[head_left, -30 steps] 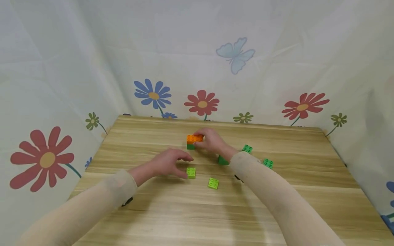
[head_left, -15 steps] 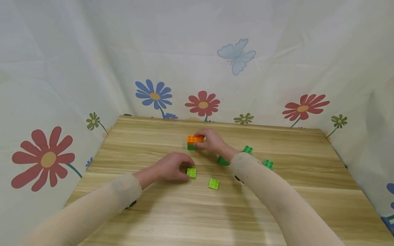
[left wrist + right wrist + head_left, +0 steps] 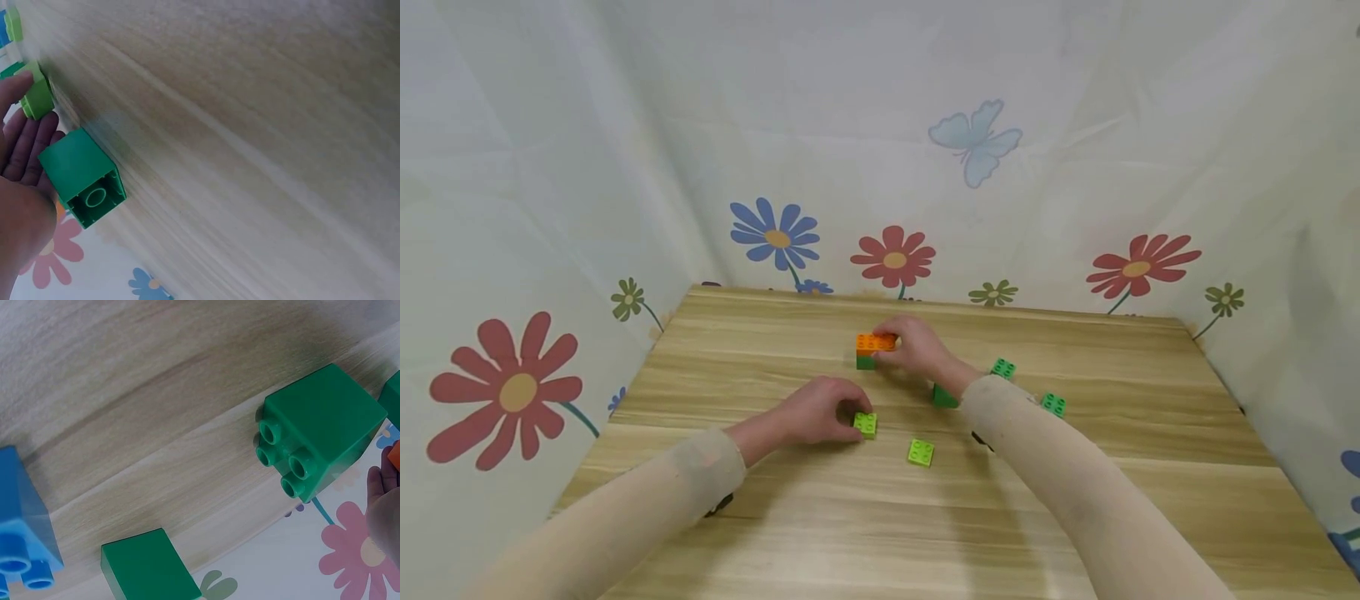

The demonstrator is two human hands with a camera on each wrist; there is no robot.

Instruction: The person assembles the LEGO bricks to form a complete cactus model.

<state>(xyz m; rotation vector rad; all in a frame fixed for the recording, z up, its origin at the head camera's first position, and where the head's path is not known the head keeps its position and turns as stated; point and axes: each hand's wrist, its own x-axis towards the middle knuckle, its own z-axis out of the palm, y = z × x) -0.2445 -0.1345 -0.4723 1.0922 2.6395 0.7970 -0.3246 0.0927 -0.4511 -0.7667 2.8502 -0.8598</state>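
Note:
My left hand (image 3: 820,411) pinches a lime green toy brick (image 3: 865,426) between thumb and fingers at the middle of the table. The same lime brick (image 3: 39,99) shows by the fingertips in the left wrist view. Farther back, my right hand (image 3: 913,344) grips an orange brick (image 3: 867,342) by its right end. The orange brick sits on top of a green brick (image 3: 865,362). At the edge of the right wrist view, only part of my right hand (image 3: 384,503) and of the orange brick (image 3: 395,456) shows.
A second lime brick (image 3: 921,452) lies in front. A green brick (image 3: 944,396) stands partly behind the right wrist, and two more green bricks, one farther back (image 3: 1003,368) and one rightward (image 3: 1053,405), lie beyond the sleeve. A blue brick (image 3: 25,519) appears in the right wrist view.
My left hand has moved slightly right and closed its thumb and fingers on the lime brick. The right hand stays on the orange brick.

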